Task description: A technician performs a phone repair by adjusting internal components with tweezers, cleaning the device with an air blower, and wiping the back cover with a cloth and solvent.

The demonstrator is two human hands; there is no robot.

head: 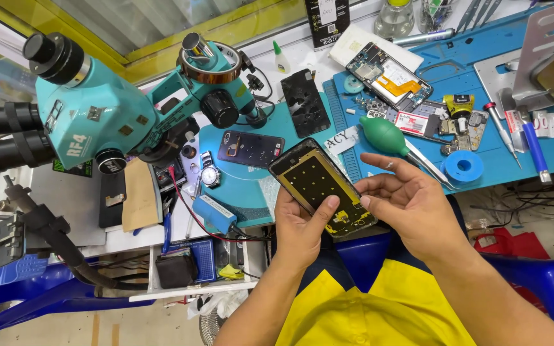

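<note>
Left hand (299, 227) grips a phone frame (320, 186) from below, thumb laid across its lower face; frame tilted, held above the near edge of the worktop (258, 198). Right hand (411, 202) open, fingers loosely spread, fingertips (365, 202) just beside the frame's right edge; contact cannot be judged. Green air-blower bulb (383, 133) lies just behind the right hand. 1 teal microscope (97, 115) stands well left.
</note>
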